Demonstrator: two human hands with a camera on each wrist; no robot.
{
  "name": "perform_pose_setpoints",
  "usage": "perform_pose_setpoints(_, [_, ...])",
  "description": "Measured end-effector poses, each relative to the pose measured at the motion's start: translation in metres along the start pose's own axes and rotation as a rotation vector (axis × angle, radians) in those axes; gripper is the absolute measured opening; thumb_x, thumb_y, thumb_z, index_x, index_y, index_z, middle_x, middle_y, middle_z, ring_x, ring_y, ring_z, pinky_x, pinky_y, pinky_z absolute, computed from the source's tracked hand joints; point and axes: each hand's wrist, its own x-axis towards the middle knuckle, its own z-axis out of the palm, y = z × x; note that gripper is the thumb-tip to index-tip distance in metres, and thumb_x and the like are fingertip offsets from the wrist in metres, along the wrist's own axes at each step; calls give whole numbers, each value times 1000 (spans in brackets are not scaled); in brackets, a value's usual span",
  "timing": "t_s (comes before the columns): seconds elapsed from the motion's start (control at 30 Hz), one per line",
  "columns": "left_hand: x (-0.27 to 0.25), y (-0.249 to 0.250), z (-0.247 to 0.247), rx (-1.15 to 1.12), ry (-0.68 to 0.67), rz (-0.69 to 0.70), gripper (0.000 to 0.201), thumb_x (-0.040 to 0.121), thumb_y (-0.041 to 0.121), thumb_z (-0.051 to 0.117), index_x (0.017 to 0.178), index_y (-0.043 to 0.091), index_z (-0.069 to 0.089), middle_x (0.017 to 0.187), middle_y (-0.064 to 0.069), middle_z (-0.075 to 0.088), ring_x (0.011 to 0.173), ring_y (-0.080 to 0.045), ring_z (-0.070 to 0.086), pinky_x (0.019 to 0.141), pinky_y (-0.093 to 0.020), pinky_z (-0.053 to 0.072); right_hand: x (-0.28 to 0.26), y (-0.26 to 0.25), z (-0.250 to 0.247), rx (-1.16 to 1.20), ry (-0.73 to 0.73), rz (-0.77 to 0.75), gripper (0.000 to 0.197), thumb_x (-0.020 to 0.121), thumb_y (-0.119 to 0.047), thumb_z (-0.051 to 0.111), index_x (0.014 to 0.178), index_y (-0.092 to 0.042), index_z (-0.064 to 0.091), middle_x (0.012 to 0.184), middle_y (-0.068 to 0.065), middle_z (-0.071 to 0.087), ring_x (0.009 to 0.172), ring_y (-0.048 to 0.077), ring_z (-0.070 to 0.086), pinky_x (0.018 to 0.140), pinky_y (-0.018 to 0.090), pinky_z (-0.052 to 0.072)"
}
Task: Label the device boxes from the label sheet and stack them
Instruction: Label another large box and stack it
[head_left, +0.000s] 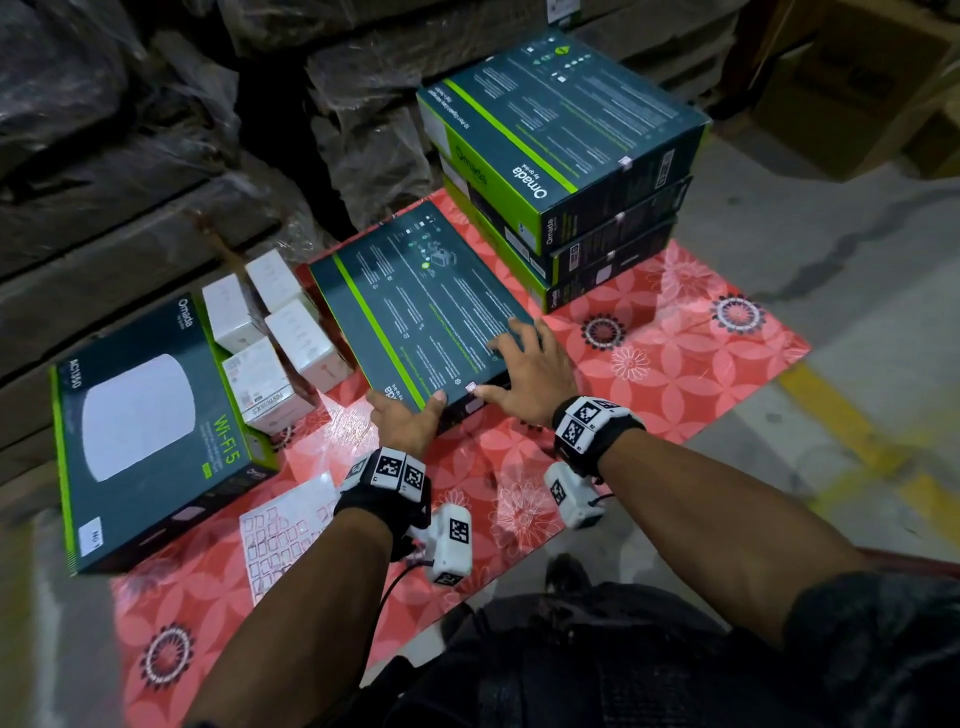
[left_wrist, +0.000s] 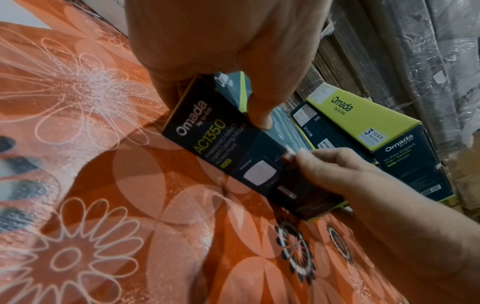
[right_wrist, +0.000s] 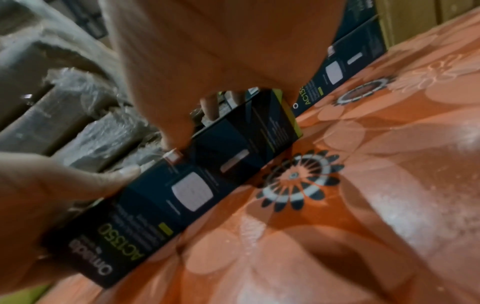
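A flat dark teal Omada box (head_left: 415, 312) lies back side up on the red floral mat (head_left: 675, 353). My left hand (head_left: 410, 413) grips its near left corner, thumb on top and fingers underneath. The right hand (head_left: 514, 364) lies with spread fingers on the box top, and its thumb presses beside a small white label (head_left: 471, 387) on the near edge. The left wrist view shows that label (left_wrist: 289, 154) under the right thumb, on the box side (left_wrist: 207, 144) marked AC1350. The label sheet (head_left: 291, 525) lies on the mat under my left forearm. Three Omada boxes form a stack (head_left: 561, 156) at the back right.
Another Omada Wi-Fi 5 box (head_left: 145, 431) lies at the left, a label on its near corner. Several small white boxes (head_left: 280, 343) stand between it and the held box. Plastic-wrapped pallets (head_left: 156, 130) wall off the back. Grey floor with a yellow line (head_left: 852, 431) runs along the right.
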Motion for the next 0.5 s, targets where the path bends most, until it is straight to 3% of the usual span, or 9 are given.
perform_pose_setpoints(0.1, [-2, 0, 1, -7, -9, -1, 96, 88, 34, 69, 150, 0, 4, 155, -25, 17, 143, -38, 21, 116, -42, 24, 2, -8, 0, 39, 18, 75, 49, 90, -59, 54, 127, -27, 47, 159, 4, 23, 149, 32, 8, 119, 54, 17])
perform_pose_setpoints(0.17, [-2, 0, 1, -14, -1, 1, 94, 88, 33, 69, 150, 0, 7, 153, -25, 20, 141, -38, 24, 115, -41, 25, 2, -16, 3, 25, 28, 120, 53, 89, -62, 50, 128, -27, 44, 159, 2, 23, 149, 31, 6, 119, 54, 15])
perform_pose_setpoints(0.27, [-1, 0, 1, -6, 21, 10, 91, 87, 33, 70, 148, -1, 12, 150, -26, 26, 137, -39, 31, 111, -40, 28, 2, -21, 8, -14, 50, 140, 58, 87, -63, 55, 129, -25, 41, 157, 3, 25, 149, 32, 7, 118, 55, 17])
perform_pose_setpoints(0.5, [1, -2, 3, -15, 23, 9, 92, 86, 32, 71, 148, -1, 11, 150, -26, 25, 138, -39, 29, 113, -43, 28, 3, -17, 6, 90, 83, 142, 69, 84, -59, 63, 137, -25, 36, 152, 1, 30, 148, 29, 10, 119, 51, 16])
